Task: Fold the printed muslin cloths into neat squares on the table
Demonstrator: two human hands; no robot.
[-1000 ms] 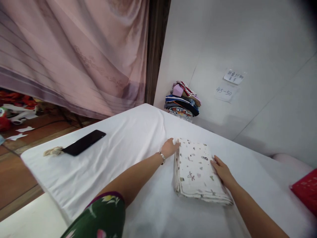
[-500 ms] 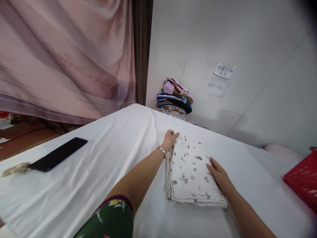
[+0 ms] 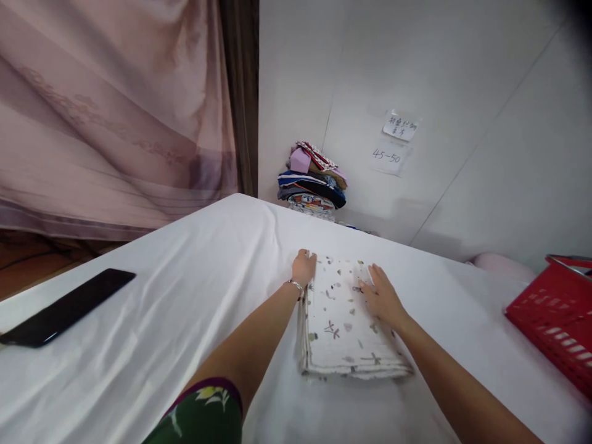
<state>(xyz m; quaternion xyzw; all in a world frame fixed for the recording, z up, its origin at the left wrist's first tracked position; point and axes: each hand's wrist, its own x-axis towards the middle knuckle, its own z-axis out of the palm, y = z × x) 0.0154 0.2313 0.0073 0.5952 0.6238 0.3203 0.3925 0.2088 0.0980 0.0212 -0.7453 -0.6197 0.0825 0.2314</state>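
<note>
A folded white muslin cloth [image 3: 345,320] with small printed motifs lies in several layers on the white-covered table [image 3: 222,283]. Its far left corner is between the curled fingers of my left hand [image 3: 304,270], which wears a bracelet at the wrist; the fingertips are partly hidden. My right hand [image 3: 383,297] rests on the cloth's upper right part, fingers stretched out and apart, palm down. The cloth's layered edges show along its left and near sides.
A black flat object, like a phone or tablet [image 3: 69,305], lies at the table's left. Behind the far edge stands a stack of folded clothes [image 3: 312,179] by the wall. A red plastic basket [image 3: 555,314] is at the right, and a pink curtain [image 3: 115,123] hangs at the left.
My right hand has moved from the cloth's right edge up and inward onto its top. My left hand stays at the far left corner. The view has turned slightly right.
</note>
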